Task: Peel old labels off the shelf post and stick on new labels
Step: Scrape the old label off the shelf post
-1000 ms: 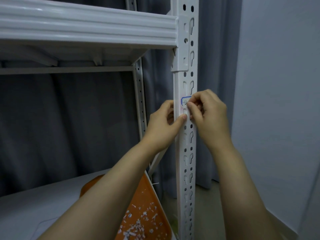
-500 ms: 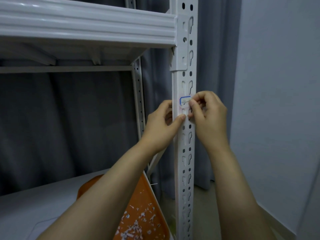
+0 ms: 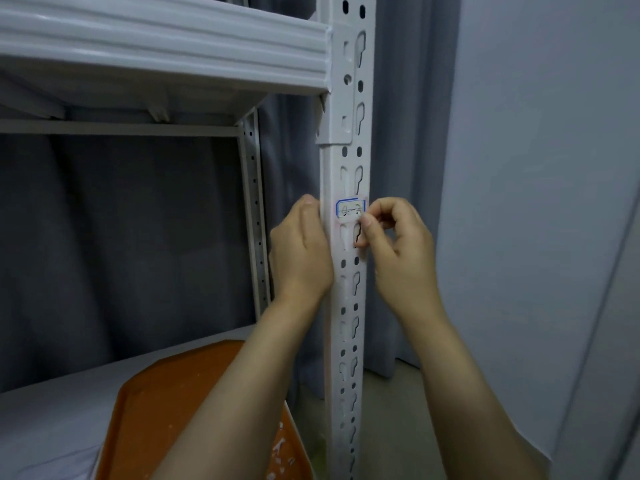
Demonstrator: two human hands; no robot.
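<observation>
A white perforated shelf post [image 3: 348,306] stands upright in the middle of the head view. A small blue-bordered label [image 3: 350,207] with handwriting is stuck on its front. My right hand [image 3: 398,251] is at the post's right side with curled fingers, and its fingertips pinch at the label's lower right corner. White residue shows on the post just under the label. My left hand [image 3: 301,251] grips the post's left edge below the label, and the post hides its fingertips.
An orange tray [image 3: 194,410] with several white paper scraps lies on the grey lower shelf [image 3: 52,417] under my left arm. A white shelf beam [image 3: 173,46] runs overhead at the left. Behind hangs a grey curtain [image 3: 121,237], with a wall [image 3: 536,202] at the right.
My left index finger has come off the post's front and the hand now sits at the left edge. My right hand has slid down and right, so the whole label shows.
</observation>
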